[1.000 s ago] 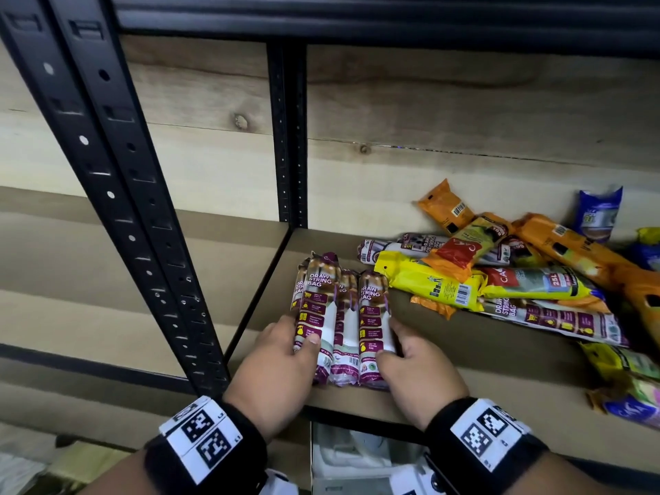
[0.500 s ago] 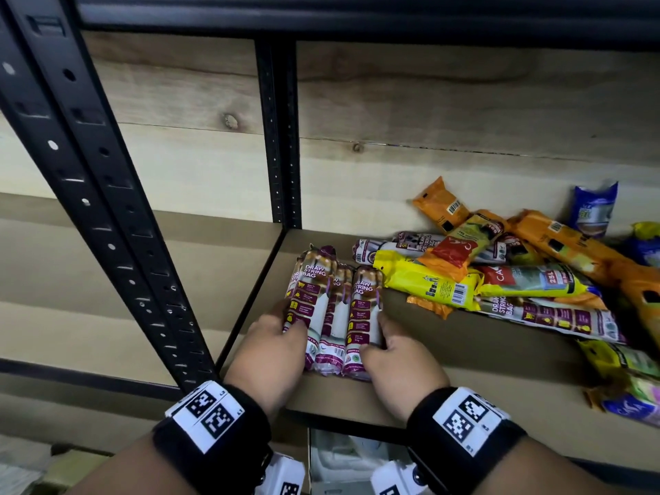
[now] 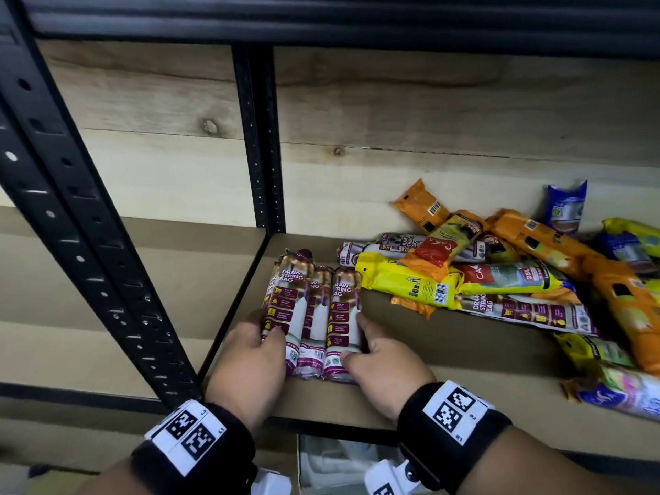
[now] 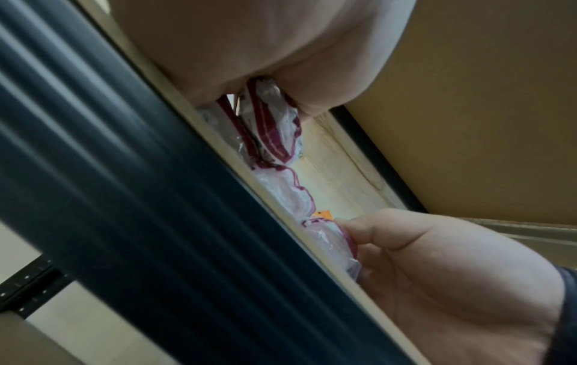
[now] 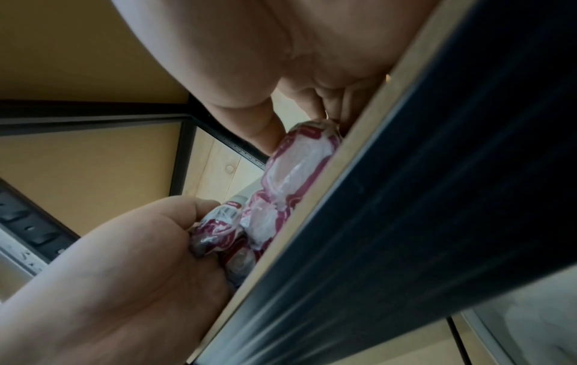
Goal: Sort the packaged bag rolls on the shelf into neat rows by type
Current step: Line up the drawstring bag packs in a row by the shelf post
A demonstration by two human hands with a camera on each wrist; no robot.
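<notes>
Several maroon-and-white draw string bag rolls (image 3: 314,309) lie side by side, lengthwise, at the left end of the wooden shelf (image 3: 446,355). My left hand (image 3: 266,332) grips the leftmost roll, with the thumb on top. My right hand (image 3: 357,337) holds the rightmost one, thumb over its near end and fingers along its side. The left wrist view shows the roll ends (image 4: 274,138) between my left hand (image 4: 281,74) and right hand (image 4: 437,259). In the right wrist view my right hand (image 5: 281,74) pinches a roll (image 5: 299,160), while my left hand (image 5: 140,247) clasps the others.
A mixed pile of yellow, orange, blue and maroon rolls (image 3: 500,280) covers the shelf's right half; a yellow roll (image 3: 407,284) lies nearest the row. A black front upright (image 3: 71,226) and rear post (image 3: 260,155) bound the left. The upper shelf beam (image 3: 321,19) hangs overhead.
The head view has drifted a little. Both hands stay on the same rolls, which keep their place beside the rear post.
</notes>
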